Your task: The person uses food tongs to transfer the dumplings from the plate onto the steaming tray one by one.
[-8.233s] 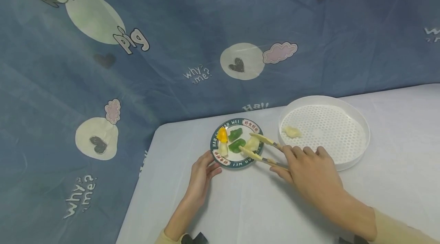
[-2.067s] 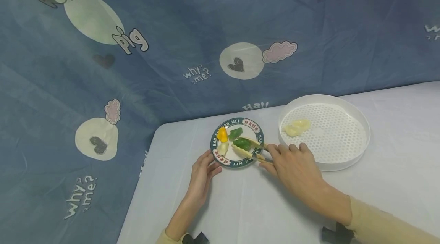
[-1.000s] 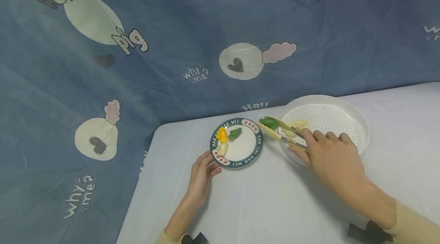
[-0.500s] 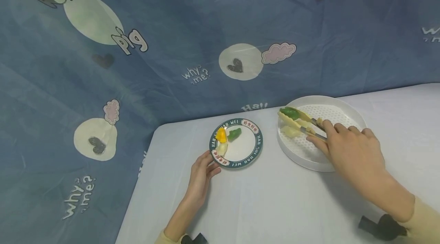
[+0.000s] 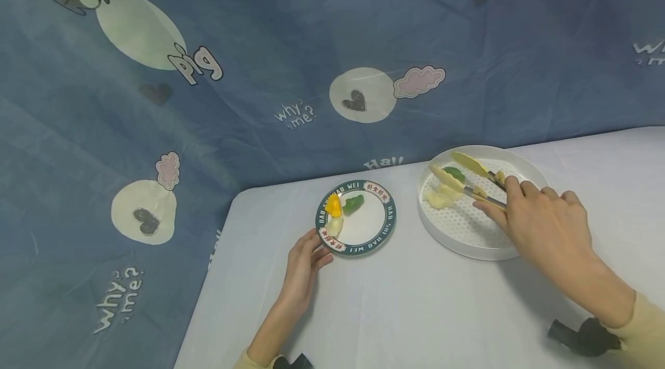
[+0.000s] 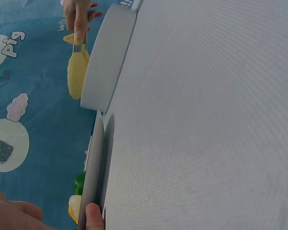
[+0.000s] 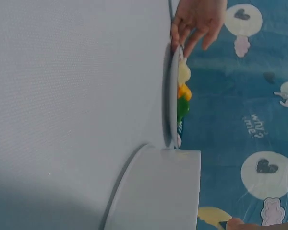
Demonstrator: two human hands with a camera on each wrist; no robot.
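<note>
In the head view my left hand (image 5: 302,271) holds the lower left rim of a small plate (image 5: 388,224) with a green patterned border, thumb and fingers on either side of it. On the plate lie a green dumpling-like piece (image 5: 354,204), an orange-yellow one (image 5: 333,205) and a pale one (image 5: 335,226). My right hand (image 5: 545,224) grips food tongs (image 5: 470,190) with pale yellow tips. The tips stand apart over a round white perforated tray (image 5: 483,250). A green dumpling-like piece (image 5: 455,174), partly hidden by the tongs, lies in it beside pale yellow ones (image 5: 439,198).
A white cloth covers the table (image 5: 389,311). Behind it hangs a blue printed curtain (image 5: 260,22). The tray's raised wall (image 6: 108,57) stands close to the plate's right edge in the left wrist view.
My right hand has carried the green piece in the tongs from the plate to the tray. The tongs have spread and let it go there. My left hand has stayed at the plate.
</note>
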